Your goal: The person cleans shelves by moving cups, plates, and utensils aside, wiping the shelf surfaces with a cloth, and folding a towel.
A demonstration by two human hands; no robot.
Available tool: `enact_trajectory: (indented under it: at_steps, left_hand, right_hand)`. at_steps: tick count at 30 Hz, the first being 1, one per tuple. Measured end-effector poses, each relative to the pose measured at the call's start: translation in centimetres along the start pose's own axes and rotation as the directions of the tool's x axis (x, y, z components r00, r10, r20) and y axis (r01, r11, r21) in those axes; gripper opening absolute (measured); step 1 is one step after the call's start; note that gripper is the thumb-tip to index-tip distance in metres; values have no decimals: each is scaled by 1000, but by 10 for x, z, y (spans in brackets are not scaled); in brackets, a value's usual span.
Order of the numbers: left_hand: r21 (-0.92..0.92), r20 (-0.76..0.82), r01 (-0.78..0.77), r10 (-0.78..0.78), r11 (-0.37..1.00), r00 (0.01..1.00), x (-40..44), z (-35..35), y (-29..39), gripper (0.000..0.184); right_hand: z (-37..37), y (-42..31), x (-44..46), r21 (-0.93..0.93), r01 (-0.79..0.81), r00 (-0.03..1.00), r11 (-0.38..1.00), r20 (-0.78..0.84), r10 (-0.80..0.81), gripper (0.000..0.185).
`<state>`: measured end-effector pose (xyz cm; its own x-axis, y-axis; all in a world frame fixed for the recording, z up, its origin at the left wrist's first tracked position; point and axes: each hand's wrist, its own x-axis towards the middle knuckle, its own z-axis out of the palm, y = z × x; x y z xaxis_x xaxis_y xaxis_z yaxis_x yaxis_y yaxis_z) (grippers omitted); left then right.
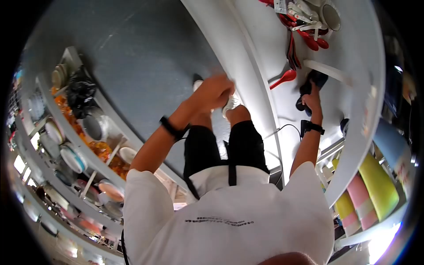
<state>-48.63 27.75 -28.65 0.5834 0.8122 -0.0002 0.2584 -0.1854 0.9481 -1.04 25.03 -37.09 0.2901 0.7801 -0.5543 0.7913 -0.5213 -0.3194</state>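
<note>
My left hand [214, 92] is raised over the floor in front of my legs. Its fingers are curled and partly smeared by motion, and I see nothing in them. On the white shelf to the right, my right hand [313, 100] has its fingers closed around a long black object [319, 78], which is dark and too unclear to name. A red spoon [288, 76] lies just to the left of that object. Beyond it are darker red and black spoons [292, 55], close together on the same shelf.
Several red and white spoons [309, 37] and a pale cup [330, 17] sit at the shelf's far end. A white divider [327, 70] crosses the shelf. On the left, racks hold plates [73, 158] and a black plastic bag [81, 92]. Green and pink items [377, 179] stand lower right.
</note>
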Motion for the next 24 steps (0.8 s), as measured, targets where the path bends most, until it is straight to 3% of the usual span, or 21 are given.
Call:
enact_trajectory:
  at_steps: [1,2,3,4,5,6,7,8,9,11,12,13,14,16,18,20,21,23,24]
  left_hand:
    - [135,98,9,-22,991,995,-42,-28,30,11]
    - [56,52,138,-140,989,989,-85,-49,59,13]
    - [-298,117,450,-435,842,893,-125,-65,86,13]
    - [-453,38,548,-599,703,800,-160,-67,113,18]
    - [-381,-1,557,-603,738,798,-192,-69,138,15]
    - [-481,21,598,-674,641,739,-205,-71,171,16]
    - [-311,-4,593,-625,743,780,-218,-68,189,16]
    - [-277,-3,537,-560,796,828,-205,-69,215,16]
    - [-254,17,490,-503,834,864,-197,-68,238,17]
    - [-232,96,502,-494,833,864,-170,-68,239,14]
    - [-101,150,452,-436,886,887,-144,-68,235,8]
    - [118,148,321,-336,940,930,-114,-67,235,2]
    - [191,152,160,-190,968,970,-81,-68,234,5]
    - [190,151,-77,48,979,987,-20,-69,224,12]
    - [152,265,-25,-17,988,964,28,-68,210,29]
    - [242,325,-238,152,941,933,67,-59,192,59]
    - [236,351,-231,139,944,926,83,-57,190,59]
    - [290,329,-268,167,919,929,96,-53,196,92]
    - [266,356,-188,85,946,931,100,-52,190,101]
  right_hand:
    - [6,4,-11,72,-40,995,997,96,33,95]
    - [9,-3,-25,294,-372,884,880,401,240,95]
    - [15,1,-35,158,-48,946,986,324,-6,91]
    - [9,-18,-58,199,-47,911,979,411,-40,88]
    - [-3,-36,-77,203,-150,879,968,476,37,87]
    - [0,-35,-89,79,-5,975,997,223,-13,75]
    - [2,-39,-95,-41,3,1000,999,-12,-4,59]
    - [-15,-58,-106,2,-56,993,998,-100,55,54]
    - [-28,-66,-123,41,-127,977,991,-169,132,49]
    - [-44,-85,-137,180,-104,946,978,-285,153,51]
    - [-54,-97,-143,177,-100,954,979,-263,145,53]
    - [-61,-103,-149,200,-52,966,978,-239,100,59]
    - [-64,-108,-156,239,23,965,971,-258,41,62]
    - [-66,-130,-154,336,150,955,930,-293,-48,68]
    - [-73,-156,-171,469,214,961,857,-260,-97,74]
    - [-72,-175,-180,630,310,950,712,-227,-213,76]
    - [-69,-183,-181,672,358,933,648,-227,-280,76]
    - [-85,-212,-195,857,231,912,461,-26,-410,74]
    - [-89,-229,-201,893,211,892,398,-10,-451,73]
